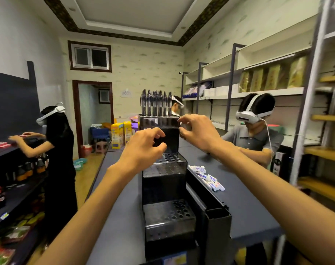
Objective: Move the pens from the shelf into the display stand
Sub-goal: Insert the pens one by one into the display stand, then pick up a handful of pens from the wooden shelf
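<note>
A black stepped display stand (163, 180) with rows of round holes stands on the grey shelf top (245, 205) in front of me. Several dark pens (156, 103) stand upright in its top tier; the lower tiers hold none. My left hand (143, 150) hovers in front of the stand's upper middle, fingers curled and apart, holding nothing. My right hand (196, 131) is beside the top tier's right edge, fingers loosely curled, nothing visible in it.
A long black box (210, 203) lies right of the stand, with small white tubes (208, 177) beside it. Three people wearing headsets work nearby: one at the left shelves (57, 150), one behind the stand, one at the right (254, 131). Yellow boxes (118, 134) stand farther back.
</note>
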### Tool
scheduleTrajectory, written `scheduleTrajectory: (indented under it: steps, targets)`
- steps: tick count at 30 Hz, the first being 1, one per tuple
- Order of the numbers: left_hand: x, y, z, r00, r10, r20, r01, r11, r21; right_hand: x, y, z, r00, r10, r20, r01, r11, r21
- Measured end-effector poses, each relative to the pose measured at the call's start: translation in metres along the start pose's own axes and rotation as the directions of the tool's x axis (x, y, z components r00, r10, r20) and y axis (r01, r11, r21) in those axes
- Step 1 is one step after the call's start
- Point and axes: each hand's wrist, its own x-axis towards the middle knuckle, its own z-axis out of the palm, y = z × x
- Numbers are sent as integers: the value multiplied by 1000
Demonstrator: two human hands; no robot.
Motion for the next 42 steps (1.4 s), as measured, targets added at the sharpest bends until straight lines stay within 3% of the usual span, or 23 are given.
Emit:
scheduleTrajectory:
  steps: [11, 21, 30, 42]
  targets:
    - [-9, 96, 68, 978, 180, 103, -168, 978, -121, -112, 57, -83, 977, 197, 87, -189, 977, -98]
    - [-25, 266, 137, 935, 336, 115, -302, 922, -243, -236, 139, -211, 934, 351, 63, -327, 914, -239]
    - [-55, 445, 213, 873, 466, 145, -406, 858, -316, -373, 223, -343, 846, 533, 29, -499, 809, -311]
    - [-74, 588, 323, 801, 561, 207, -412, 769, -488, -488, 327, -428, 701, 710, -64, -689, 652, -317]
